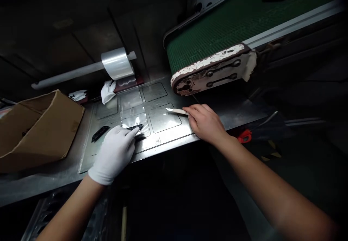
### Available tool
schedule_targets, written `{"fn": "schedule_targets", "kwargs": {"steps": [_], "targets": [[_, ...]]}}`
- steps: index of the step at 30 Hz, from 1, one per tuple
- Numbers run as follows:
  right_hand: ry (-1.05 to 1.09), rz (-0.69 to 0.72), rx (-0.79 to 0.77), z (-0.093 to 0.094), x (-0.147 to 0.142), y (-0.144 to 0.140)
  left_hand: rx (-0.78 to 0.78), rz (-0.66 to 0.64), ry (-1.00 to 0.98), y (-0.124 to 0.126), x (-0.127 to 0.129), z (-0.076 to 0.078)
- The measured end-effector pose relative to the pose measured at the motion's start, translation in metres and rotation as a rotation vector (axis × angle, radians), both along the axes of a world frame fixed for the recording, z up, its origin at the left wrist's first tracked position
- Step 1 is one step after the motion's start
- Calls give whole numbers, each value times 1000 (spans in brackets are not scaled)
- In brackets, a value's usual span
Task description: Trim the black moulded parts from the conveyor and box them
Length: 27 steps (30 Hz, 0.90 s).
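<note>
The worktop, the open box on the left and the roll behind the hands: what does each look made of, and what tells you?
Worktop: probably steel, grey with a dull sheen and reflections.
Box: brown corrugated cardboard, matte, with folded flaps.
Roll: seemingly clear plastic film, glossy and see-through, on a pale rod.

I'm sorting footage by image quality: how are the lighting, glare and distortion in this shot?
Head view: dim overall, corners nearly black; light falls on the metal table, which shows glare; the white-gloved left hand looks bright; the conveyor belt edges bow from wide-angle distortion.
</note>
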State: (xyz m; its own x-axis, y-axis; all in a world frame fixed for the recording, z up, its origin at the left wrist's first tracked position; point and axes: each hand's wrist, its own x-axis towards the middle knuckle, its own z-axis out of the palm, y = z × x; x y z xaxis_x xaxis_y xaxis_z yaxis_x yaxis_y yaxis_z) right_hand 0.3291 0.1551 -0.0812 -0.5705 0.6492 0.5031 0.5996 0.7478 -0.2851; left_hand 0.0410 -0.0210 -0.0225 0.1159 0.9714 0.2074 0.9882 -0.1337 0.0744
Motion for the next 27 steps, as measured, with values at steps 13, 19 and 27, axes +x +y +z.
{"fn": "schedule_targets", "kwargs": {"steps": [13,19,27], "targets": [[52,18,-14,8,5,-3,373,168,-686,-69,34,12],[384,318,-569,35,-26,-97,590,328,-1018,-85,76,-4],[648,360,-1569,14,-63,-183,245,329,-1143,-116,81,-34]]}}
